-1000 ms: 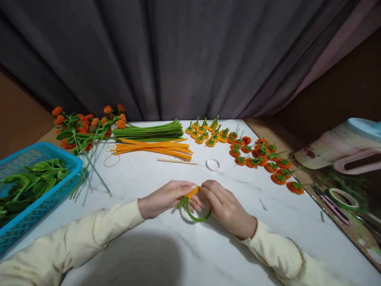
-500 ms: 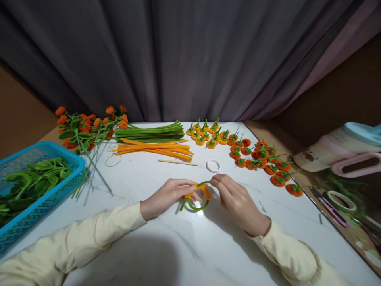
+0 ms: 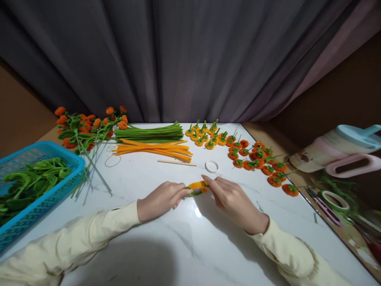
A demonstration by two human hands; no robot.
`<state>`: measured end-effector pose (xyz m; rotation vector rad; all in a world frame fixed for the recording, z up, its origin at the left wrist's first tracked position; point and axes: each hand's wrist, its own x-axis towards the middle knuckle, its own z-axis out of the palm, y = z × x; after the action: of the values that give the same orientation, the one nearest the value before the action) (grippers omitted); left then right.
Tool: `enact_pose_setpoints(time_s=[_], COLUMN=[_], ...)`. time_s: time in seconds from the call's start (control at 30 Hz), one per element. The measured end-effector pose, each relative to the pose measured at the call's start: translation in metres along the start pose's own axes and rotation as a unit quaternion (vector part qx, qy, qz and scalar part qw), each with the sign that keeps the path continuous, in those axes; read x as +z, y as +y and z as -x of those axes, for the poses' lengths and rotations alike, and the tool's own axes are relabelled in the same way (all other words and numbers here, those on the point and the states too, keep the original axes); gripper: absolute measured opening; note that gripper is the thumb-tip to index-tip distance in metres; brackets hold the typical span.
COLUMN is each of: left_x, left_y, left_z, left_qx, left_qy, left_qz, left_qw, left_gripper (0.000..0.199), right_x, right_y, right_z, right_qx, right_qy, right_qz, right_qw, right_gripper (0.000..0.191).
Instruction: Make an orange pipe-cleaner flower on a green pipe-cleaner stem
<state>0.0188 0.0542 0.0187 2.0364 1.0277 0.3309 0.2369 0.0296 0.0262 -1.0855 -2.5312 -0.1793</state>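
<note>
shaping, apparently: a yellow-and-green fuzzy loop (image 3: 196, 185) is pinched by left hand (image 3: 163, 200) and right hand (image 3: 233, 200), fingers closed; steady tension seems needed next.

Fuzzy yellow-orange and green piece (image 3: 197, 185)

I pinch its green left end in my left hand (image 3: 162, 201); its right end meets my right hand (image 3: 235, 201). It sits roughly level, yellow-orange on top, green beneath.
</note>
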Motion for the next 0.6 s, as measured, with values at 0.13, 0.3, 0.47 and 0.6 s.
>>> enact_pose_setpoints(time_s=[0.13, 0.3, 0.47, 0.6], left_x=[-0.006, -0.014, -0.020, -0.020], left_y=[-0.001, -0.005, -0.001, 0.006], left_z=[0.001, -0.003, -0.008, -0.006], left_qx=[-0.035, -0.037, -0.012, 0.004], left_qy=[-0.034, -0.050, -0.065, -0.127], left_qz=[0.018, 0.140, 0.184, 0.193], left_qw=[0.999, 0.988, 0.981, 0.973], left_gripper=[0.038, 0.047, 0.048, 0.044], right_x=[-0.001, -0.010, -0.019, -0.025], right_y=[0.013, 0.031, 0.025, 0.010], right_z=[0.008, 0.022, 0.019, 0.003], right_qx=[0.015, 0.092, 0.184, 0.199], right_qy=[0.005, 0.012, -0.084, -0.090], right_qz=[-0.032, -0.068, -0.221, -0.350], right_qw=[0.999, 0.993, 0.954, 0.911], right_gripper=[0.035, 0.035, 0.023, 0.047])
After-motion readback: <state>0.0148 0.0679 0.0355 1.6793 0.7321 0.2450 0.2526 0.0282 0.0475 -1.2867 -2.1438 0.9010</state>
